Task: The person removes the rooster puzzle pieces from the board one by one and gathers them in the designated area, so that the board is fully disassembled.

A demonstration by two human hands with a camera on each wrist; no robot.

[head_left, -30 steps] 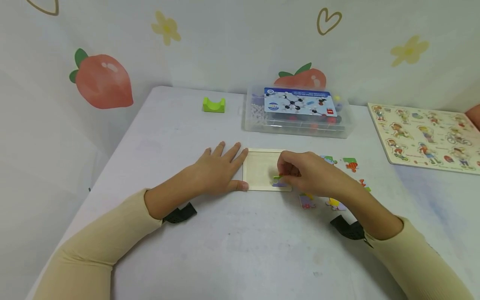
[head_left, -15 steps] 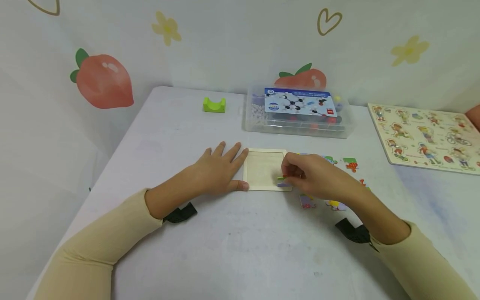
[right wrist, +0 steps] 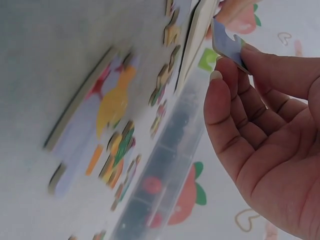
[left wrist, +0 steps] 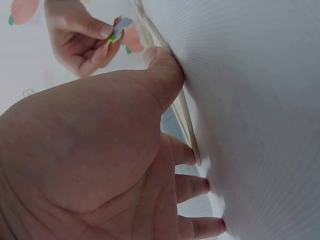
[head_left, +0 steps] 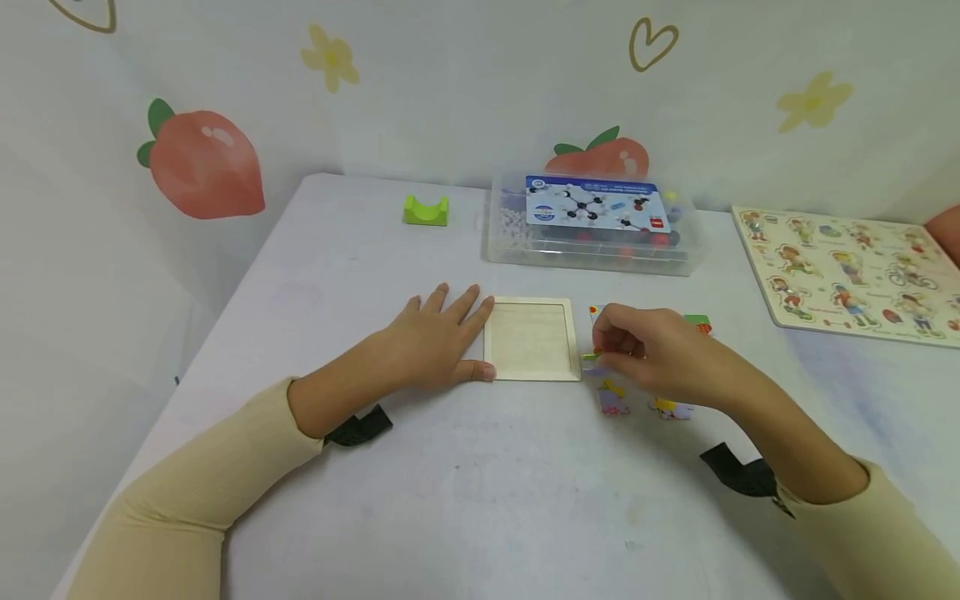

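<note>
My left hand [head_left: 431, 348] lies with its fingers spread on the left side of a small square wooden puzzle tray [head_left: 531, 381]. Its thumb and forefinger touch the tray's left rim. Just right of the tray, my right hand [head_left: 663, 354] pinches a jigsaw piece [right wrist: 227, 44] between thumb and fingertips. That piece is mostly lilac with a green edge; the left wrist view shows it held up, clear of the table. Below the right hand lie a lilac piece with a pink flower [head_left: 612, 398] and a lilac-and-yellow piece [head_left: 671, 408]. Other loose pieces are partly hidden behind the hand.
A clear plastic case [head_left: 592, 250] with a molecule-picture card stands at the back. Left of it is a green curved block [head_left: 426, 212]. A wooden peg board with figures [head_left: 851, 271] lies at the right. A patterned cloth hangs behind the table.
My right hand has drawn the jigsaw piece rightward, from over the tray's lower right corner to beyond its right rim. The left hand has stayed in place on the tray.
</note>
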